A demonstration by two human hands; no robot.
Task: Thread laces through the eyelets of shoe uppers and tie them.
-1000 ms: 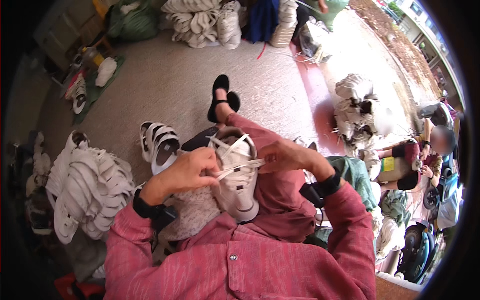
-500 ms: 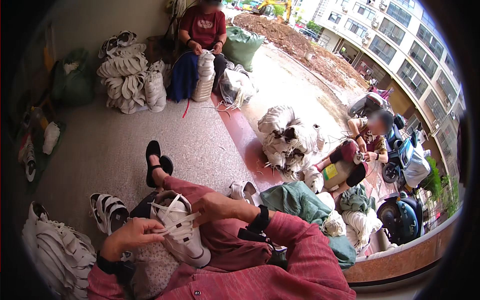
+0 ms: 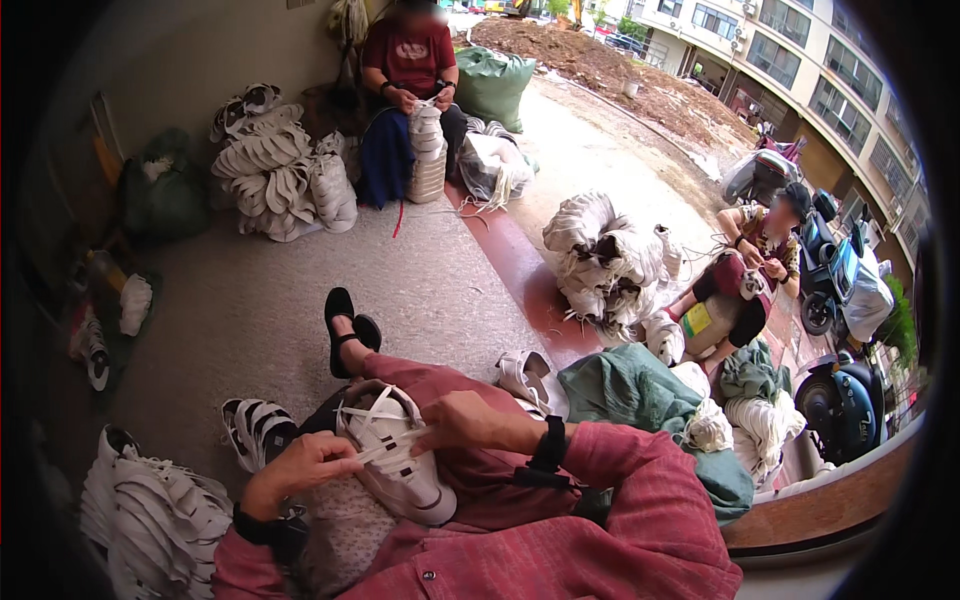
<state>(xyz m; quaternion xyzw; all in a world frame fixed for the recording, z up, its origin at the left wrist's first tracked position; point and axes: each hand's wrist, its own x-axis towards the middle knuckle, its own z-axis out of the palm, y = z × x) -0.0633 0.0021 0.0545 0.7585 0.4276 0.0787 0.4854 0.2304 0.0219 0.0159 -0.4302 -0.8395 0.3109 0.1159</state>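
Observation:
A white lace-up sneaker [image 3: 408, 491] rests on my lap, its opening away from me and white shoelaces [image 3: 385, 418] crossing its front. My left hand [image 3: 300, 466] is at the sneaker's left side, thumb and fingers pinching a flat white lace. From the right, my right hand [image 3: 466, 420] reaches over the sneaker, fingers closed on a lace near the eyelets. The lace stretches between the two hands. Under the sneaker and my left forearm lies a pale flowered cloth [image 3: 345, 530].
Nested white shoe uppers [image 3: 160, 510] are stacked at my left, beside a striped black-and-white shoe [image 3: 255, 430]. Green sacks [image 3: 635, 395] and another white shoe [image 3: 532, 383] lie right. Two co-workers [image 3: 410, 60] handle shoes among white piles [image 3: 610, 265]. Scooters [image 3: 845, 405] stand far right.
The whole view has shifted, so everything sits farther right in the picture. My hands keep their pinch on the lace with little movement. The co-worker at right has lifted their head.

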